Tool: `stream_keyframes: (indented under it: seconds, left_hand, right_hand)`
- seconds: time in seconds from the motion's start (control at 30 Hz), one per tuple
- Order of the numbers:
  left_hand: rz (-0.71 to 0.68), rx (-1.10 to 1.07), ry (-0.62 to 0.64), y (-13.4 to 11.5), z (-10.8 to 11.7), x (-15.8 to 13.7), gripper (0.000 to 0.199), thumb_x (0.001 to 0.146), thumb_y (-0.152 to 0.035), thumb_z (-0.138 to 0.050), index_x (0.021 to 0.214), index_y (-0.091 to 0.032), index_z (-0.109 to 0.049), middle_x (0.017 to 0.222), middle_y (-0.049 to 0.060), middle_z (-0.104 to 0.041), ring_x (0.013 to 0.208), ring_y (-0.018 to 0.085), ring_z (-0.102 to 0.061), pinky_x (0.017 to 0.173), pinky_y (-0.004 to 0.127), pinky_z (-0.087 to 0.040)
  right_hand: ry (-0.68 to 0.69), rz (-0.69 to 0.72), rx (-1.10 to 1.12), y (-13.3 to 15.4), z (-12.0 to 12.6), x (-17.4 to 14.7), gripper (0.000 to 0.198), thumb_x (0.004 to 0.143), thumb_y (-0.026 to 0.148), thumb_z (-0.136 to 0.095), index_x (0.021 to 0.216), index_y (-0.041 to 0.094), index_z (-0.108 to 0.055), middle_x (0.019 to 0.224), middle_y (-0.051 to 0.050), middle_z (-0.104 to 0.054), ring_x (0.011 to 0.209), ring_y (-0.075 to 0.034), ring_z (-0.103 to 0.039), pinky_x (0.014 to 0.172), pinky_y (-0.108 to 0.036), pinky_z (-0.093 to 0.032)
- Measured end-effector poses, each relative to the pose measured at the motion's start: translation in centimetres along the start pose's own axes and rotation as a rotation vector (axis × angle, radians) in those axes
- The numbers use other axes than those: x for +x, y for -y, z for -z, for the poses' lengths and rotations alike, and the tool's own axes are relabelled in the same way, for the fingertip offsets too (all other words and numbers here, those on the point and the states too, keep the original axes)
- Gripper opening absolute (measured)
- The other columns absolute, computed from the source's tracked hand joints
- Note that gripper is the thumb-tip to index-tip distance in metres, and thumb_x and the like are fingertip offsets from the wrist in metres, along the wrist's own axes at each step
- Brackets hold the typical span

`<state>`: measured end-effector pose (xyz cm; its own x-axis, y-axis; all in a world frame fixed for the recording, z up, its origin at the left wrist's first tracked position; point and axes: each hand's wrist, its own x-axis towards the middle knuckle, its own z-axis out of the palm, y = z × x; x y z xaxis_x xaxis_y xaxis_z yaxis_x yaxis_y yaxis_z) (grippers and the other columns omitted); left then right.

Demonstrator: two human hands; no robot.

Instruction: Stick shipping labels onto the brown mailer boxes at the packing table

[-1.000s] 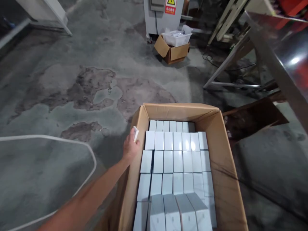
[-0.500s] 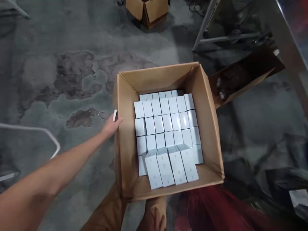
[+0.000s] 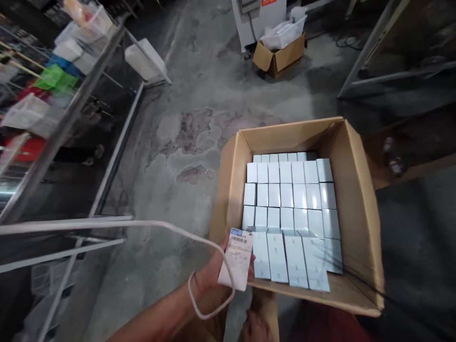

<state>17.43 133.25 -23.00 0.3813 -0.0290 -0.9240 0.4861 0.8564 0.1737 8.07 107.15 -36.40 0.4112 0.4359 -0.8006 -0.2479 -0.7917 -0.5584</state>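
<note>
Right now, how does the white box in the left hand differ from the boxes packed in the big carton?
The held box, gripped by the left hand, is outside the carton and shows a barcode label. The packed boxes sit in rows, plain tops up. All are small and white.

White cable [image 3: 199,237] loops across the approach; carton [image 3: 359,199] top stands open.

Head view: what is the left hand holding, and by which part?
The left hand holds a small white box with a barcode label by its lower left side. Right hand not visible.
</note>
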Motion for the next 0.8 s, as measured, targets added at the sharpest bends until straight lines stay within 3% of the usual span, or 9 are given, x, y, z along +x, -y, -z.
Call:
stream_keyframes:
  seconds: [0.07, 0.2, 0.27, 0.33, 0.47, 0.63, 0.73, 0.8]
  left_hand:
    - [0.014, -0.088, 0.064, 0.0, 0.2, 0.3, 0.094, 0.09, -0.083, -0.009, 0.096, -0.019, -0.078, 0.091, 0.012, -0.08, 0.072, 0.026, -0.077, 0.074, 0.04, -0.061]
    - [0.065, -0.136, 0.127, -0.1, 2.0, 0.8, 0.101, 0.09, -0.085, -0.012, 0.102, -0.009, -0.077, 0.087, 0.018, -0.079, 0.075, 0.028, -0.077, 0.074, 0.038, -0.06]
    - [0.082, -0.147, 0.134, 0.1, 3.3, 1.0, 0.102, 0.091, -0.085, -0.012, 0.107, -0.007, -0.076, 0.089, 0.019, -0.08, 0.078, 0.028, -0.077, 0.077, 0.039, -0.06]
    - [0.083, -0.16, 0.113, 0.6, 4.6, 1.2, 0.099, 0.093, -0.082, -0.011, 0.111, -0.008, -0.074, 0.089, 0.017, -0.08, 0.078, 0.029, -0.078, 0.078, 0.041, -0.06]
    - [0.085, -0.176, 0.067, 1.4, 7.0, 1.2, 0.096, 0.096, -0.079, -0.012, 0.111, -0.006, -0.072, 0.085, 0.016, -0.081, 0.074, 0.029, -0.077, 0.075, 0.041, -0.06]
    - [0.101, -0.186, 0.095, 1.3, 9.0, 0.2, 0.091, 0.096, -0.079, -0.018, 0.115, -0.007, -0.07, 0.082, 0.013, -0.081, 0.073, 0.027, -0.077, 0.079, 0.041, -0.06]
    - [0.118, -0.192, 0.15, 1.2, 9.9, -0.2, 0.095, 0.095, -0.081, -0.021, 0.109, -0.003, -0.073, 0.082, 0.017, -0.081, 0.075, 0.028, -0.077, 0.08, 0.039, -0.057]
    - [0.149, -0.184, 0.195, 1.4, 10.4, -0.2, 0.098, 0.093, -0.084, -0.025, 0.107, 0.0, -0.074, 0.079, 0.02, -0.081, 0.072, 0.029, -0.077, 0.073, 0.038, -0.057]
  right_hand:
    - [0.044, 0.036, 0.023, 1.4, 0.2, -0.2, 0.035, 0.065, 0.049, -0.052, 0.09, 0.048, -0.076, 0.105, -0.011, -0.08, 0.11, -0.038, -0.073, 0.099, -0.057, -0.056]
    - [-0.01, 0.098, 0.015, 5.2, 1.9, 0.4, 0.054, 0.088, 0.041, -0.032, 0.125, 0.035, -0.071, 0.13, -0.013, -0.073, 0.126, -0.031, -0.067, 0.107, -0.045, -0.054]
    - [-0.053, 0.117, -0.091, 7.5, 3.2, 1.7, 0.06, 0.093, 0.035, -0.027, 0.142, 0.028, -0.06, 0.135, -0.014, -0.07, 0.122, -0.032, -0.069, 0.101, -0.044, -0.056]
    - [-0.062, 0.084, -0.276, 9.4, 4.4, 3.4, 0.062, 0.095, 0.029, -0.027, 0.153, 0.019, -0.048, 0.124, -0.018, -0.075, 0.106, -0.034, -0.075, 0.09, -0.044, -0.059]
    - [-0.063, -0.036, -0.485, 11.6, 5.8, 6.7, 0.055, 0.097, 0.024, -0.041, 0.148, 0.009, -0.054, 0.087, -0.018, -0.079, 0.085, -0.034, -0.078, 0.079, -0.039, -0.057]
    - [-0.234, -0.143, -0.537, 12.1, 7.6, 8.2, 0.055, 0.102, 0.025, -0.04, 0.154, 0.008, -0.044, 0.089, -0.016, -0.078, 0.086, -0.03, -0.076, 0.077, -0.034, -0.053]
    - [-0.296, -0.193, -0.533, 11.9, 9.1, 8.0, 0.051, 0.1, 0.025, -0.042, 0.146, 0.008, -0.054, 0.086, -0.016, -0.078, 0.084, -0.03, -0.076, 0.073, -0.033, -0.05]
    - [-0.368, -0.216, -0.517, 11.6, 10.0, 7.7, 0.052, 0.101, 0.026, -0.038, 0.147, 0.008, -0.053, 0.088, -0.016, -0.078, 0.084, -0.031, -0.075, 0.072, -0.034, -0.049]
